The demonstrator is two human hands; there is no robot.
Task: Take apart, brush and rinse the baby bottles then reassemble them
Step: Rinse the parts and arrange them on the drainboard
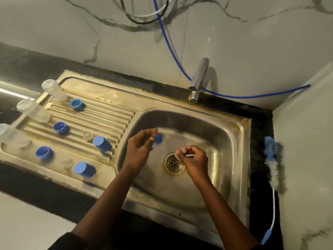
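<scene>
Head view, sink seen from above. Left hand (142, 148) is over the sink basin (216, 141), fingers curled, with thumb and fingertips pinching a blue collar (158, 138) by its edge; motion blur hides the exact contact. Right hand (195, 159) is near it, above the drain (174, 164), fingers bent together and clamped on a small clear teat (177, 156) that projects past the fingertips toward the left hand. Collar and teat are near each other but apart.

Behind the left-hand knuckles, on the side away from the right hand, lies the draining board (108, 98). It carries three clear bottles (54, 92), three spare collars (60, 127), two blue caps (101, 143) and two loose teats (88, 136), all separate. Outward of the right-hand fingers, well apart on the dark counter, lies the bottle brush (272, 159). Tap (199, 78) stands beyond both sets of fingertips; no running water is visible.

Handling, as judged: the collar is light, stiff plastic, probably wet and slippery, and is safer gripped across its outer wall than by one edge. The teat is soft, thin and easily folded, so it is best held at the thicker base rim, not the tip. Whether these two parts are being split or joined cannot be told.
</scene>
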